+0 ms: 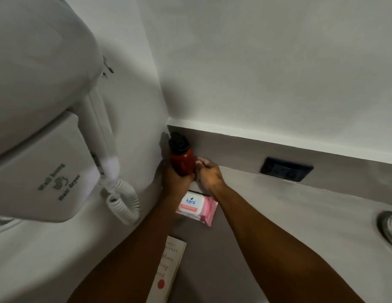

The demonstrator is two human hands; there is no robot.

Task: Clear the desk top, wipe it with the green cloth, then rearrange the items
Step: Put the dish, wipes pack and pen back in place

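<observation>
A red bottle with a black cap stands upright in the far left corner of the grey desk top. My left hand is wrapped around its lower body. My right hand is just to the right of the bottle, fingers curled on a small pink item that is mostly hidden. A pink pack of Kara wipes lies flat on the desk between my forearms. A white book lies along the left wall, nearer to me. No green cloth is in view.
A white wall-mounted hair dryer with a coiled cord juts out from the left wall. A dark power socket sits in the grey back ledge. A round metal object is at the right edge of the desk.
</observation>
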